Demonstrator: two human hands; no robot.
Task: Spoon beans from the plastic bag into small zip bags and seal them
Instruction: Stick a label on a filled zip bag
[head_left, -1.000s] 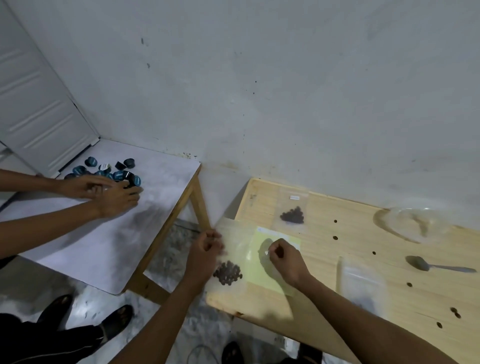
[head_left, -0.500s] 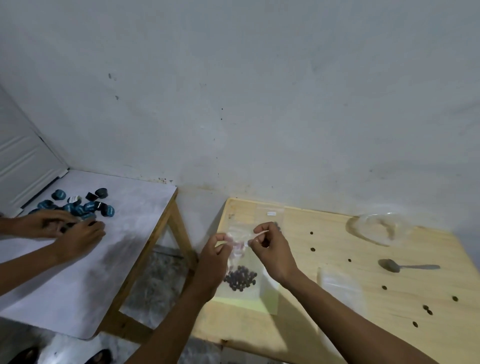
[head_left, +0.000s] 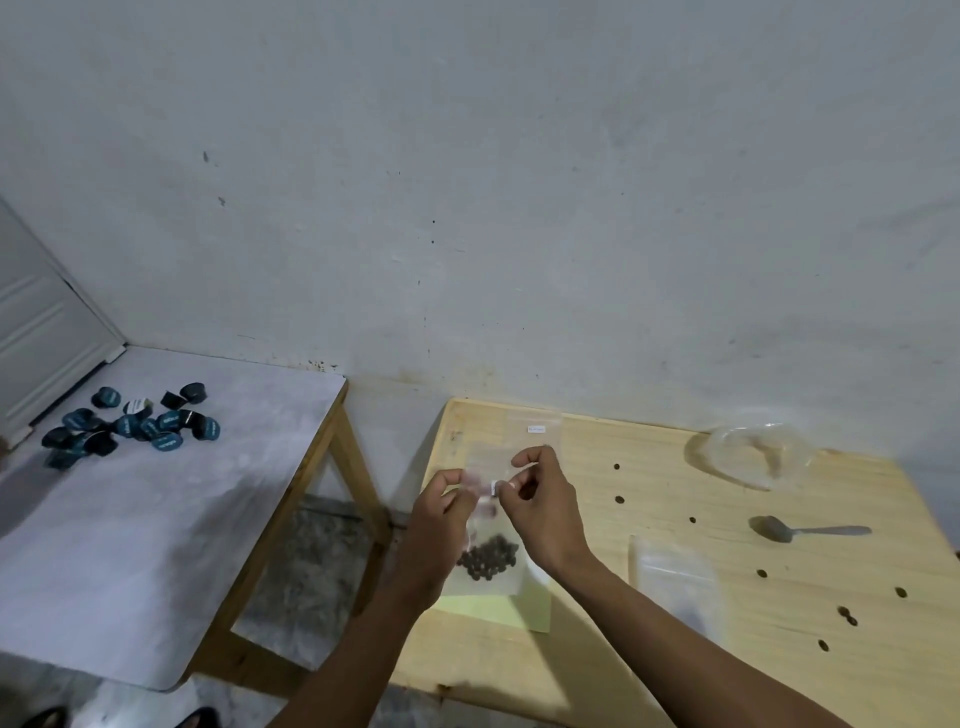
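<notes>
Both hands, left hand (head_left: 441, 512) and right hand (head_left: 540, 501), pinch the top strip of a small clear zip bag (head_left: 488, 571); dark beans (head_left: 488, 558) hang below the fingertips. Sealing looks underway; 1 clear empty bag (head_left: 675, 577) waits rightward, beside a metal spoon (head_left: 800, 530).

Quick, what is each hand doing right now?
Left hand: fingers pinched shut on the top edge of the small zip bag of beans.
Right hand: fingers pinched shut on the same top edge.
</notes>
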